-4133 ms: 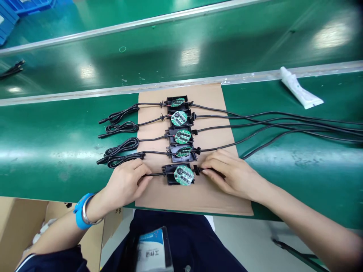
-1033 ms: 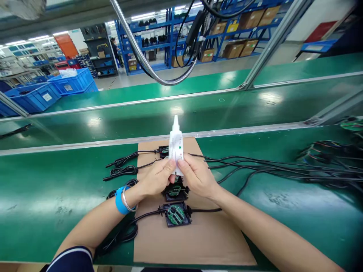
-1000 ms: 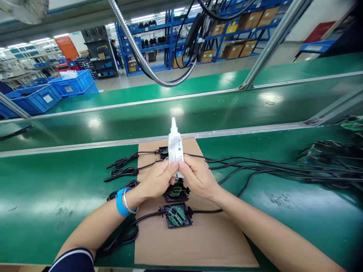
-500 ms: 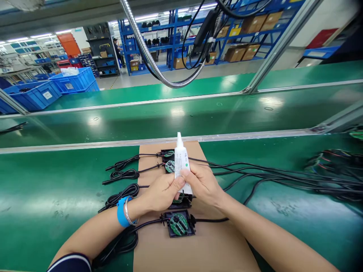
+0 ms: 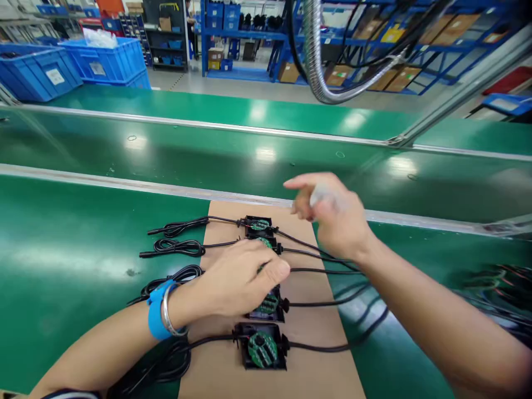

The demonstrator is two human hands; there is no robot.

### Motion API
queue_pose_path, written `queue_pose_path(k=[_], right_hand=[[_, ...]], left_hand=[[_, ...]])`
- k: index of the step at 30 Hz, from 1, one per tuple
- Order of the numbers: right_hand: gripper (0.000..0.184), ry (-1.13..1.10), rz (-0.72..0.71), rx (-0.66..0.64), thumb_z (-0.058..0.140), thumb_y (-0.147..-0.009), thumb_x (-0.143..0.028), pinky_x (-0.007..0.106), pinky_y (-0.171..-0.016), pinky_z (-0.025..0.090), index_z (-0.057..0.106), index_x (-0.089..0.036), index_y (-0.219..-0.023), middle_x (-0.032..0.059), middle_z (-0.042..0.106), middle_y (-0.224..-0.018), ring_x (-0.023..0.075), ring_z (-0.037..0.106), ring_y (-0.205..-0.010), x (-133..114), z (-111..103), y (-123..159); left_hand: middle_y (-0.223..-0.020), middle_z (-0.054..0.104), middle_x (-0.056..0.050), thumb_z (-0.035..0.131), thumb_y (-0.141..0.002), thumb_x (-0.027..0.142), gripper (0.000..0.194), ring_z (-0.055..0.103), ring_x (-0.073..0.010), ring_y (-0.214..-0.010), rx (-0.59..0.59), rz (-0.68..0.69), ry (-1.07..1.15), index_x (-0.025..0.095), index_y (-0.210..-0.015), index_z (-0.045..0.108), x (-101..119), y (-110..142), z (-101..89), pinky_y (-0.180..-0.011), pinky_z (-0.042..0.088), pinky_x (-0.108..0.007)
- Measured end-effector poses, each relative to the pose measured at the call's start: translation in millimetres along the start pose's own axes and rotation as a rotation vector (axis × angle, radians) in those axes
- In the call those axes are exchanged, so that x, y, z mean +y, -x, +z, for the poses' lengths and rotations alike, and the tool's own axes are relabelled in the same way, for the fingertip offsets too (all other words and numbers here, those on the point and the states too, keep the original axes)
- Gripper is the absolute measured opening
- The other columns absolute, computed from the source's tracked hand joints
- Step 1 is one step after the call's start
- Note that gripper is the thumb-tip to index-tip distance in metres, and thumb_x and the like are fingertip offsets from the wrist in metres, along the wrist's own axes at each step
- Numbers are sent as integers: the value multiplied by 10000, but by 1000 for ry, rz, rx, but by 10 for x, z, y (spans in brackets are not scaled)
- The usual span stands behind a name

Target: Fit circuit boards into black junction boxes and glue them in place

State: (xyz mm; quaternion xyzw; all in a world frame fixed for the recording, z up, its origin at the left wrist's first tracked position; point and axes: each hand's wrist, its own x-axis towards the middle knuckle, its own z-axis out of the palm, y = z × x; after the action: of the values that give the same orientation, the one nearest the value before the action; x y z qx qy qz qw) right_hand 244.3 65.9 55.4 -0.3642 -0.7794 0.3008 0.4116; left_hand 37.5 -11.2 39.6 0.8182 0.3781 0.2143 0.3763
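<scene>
My left hand (image 5: 245, 274) lies palm down over the middle of a row of small black cases with round green circuit boards, hiding part of them. Its fingers are extended, and I see nothing in it. The nearest case (image 5: 262, 346) and the farthest case (image 5: 258, 226) show clear of it. Raised to the right above the cardboard (image 5: 299, 310), my right hand (image 5: 338, 213) is blurred, index finger stretched out to the left. A whitish blur at its thumb appears to be the white squeeze tube (image 5: 326, 195), mostly hidden in the grip.
Coiled black cables (image 5: 180, 247) lie left of the cardboard on the green bench. More cables run right to a wire bundle (image 5: 505, 282). A metal rail (image 5: 174, 190) crosses behind. Flexible metal conduit (image 5: 318, 66) hangs overhead. Blue bins (image 5: 106, 61) stand at the back left.
Both hands were together on the upright white tube over the cases. They have parted: my right hand has moved up and right, while my left has let go and lowered. The view has shifted.
</scene>
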Motion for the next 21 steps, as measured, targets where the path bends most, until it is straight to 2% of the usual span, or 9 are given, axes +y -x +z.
queue_pose_path(k=[2, 3, 6, 8, 12, 16, 21], right_hand=[[377, -318, 128, 172, 538, -912, -600, 345, -619, 492, 623, -234, -940, -1, 523, -668, 166, 545, -610, 107, 48, -269], [374, -444, 151, 204, 595, -880, -600, 318, -564, 472, 609, -226, -885, -13, 501, -650, 145, 522, -570, 159, 103, -384], [399, -657, 248, 192, 735, -769, -582, 248, -428, 353, 581, -219, -827, -63, 382, -581, 82, 374, -449, 311, 322, -616], [444, -715, 299, 172, 742, -743, -620, 232, -392, 298, 550, -223, -795, -83, 308, -554, 67, 295, -419, 404, 453, -689], [545, -730, 359, 143, 667, -756, -732, 229, -367, 265, 456, -231, -724, -88, 258, -531, 64, 254, -405, 535, 609, -748], [566, -741, 361, 93, 590, -812, -759, 226, -357, 239, 416, -231, -706, -91, 224, -523, 57, 218, -391, 593, 688, -761], [556, -748, 366, 81, 599, -825, -738, 229, -356, 220, 416, -229, -693, -87, 214, -527, 54, 205, -393, 620, 723, -738]], left_hand=[[-1338, 605, -151, 318, -1031, 502, 520, 541, -294, -1190, 50, 15, -250, 126, -1218, 624, -121, -44, 45, -1008, 439, -476], [-1430, 539, -169, 349, -1023, 494, 523, 509, -324, -1239, 45, 8, -338, 108, -1281, 590, -174, -63, 87, -1015, 433, -508], [-1549, 420, -175, 387, -1013, 488, 569, 492, -359, -1266, -8, -27, -459, 90, -1404, 499, -283, -91, 227, -999, 437, -527], [-1573, 390, -165, 395, -1010, 500, 597, 480, -363, -1287, -11, -39, -485, 99, -1447, 459, -315, -91, 293, -1022, 417, -526], [-1584, 379, -155, 378, -1011, 524, 618, 445, -355, -1337, -5, -44, -470, 111, -1466, 445, -331, -90, 340, -1052, 389, -521], [-1567, 403, -167, 372, -1008, 537, 635, 447, -346, -1336, 19, -29, -461, 93, -1451, 470, -339, -100, 357, -1061, 385, -520], [-1558, 420, -158, 365, -1009, 546, 635, 456, -339, -1328, 26, -23, -479, 99, -1445, 480, -337, -98, 380, -1067, 376, -501]])
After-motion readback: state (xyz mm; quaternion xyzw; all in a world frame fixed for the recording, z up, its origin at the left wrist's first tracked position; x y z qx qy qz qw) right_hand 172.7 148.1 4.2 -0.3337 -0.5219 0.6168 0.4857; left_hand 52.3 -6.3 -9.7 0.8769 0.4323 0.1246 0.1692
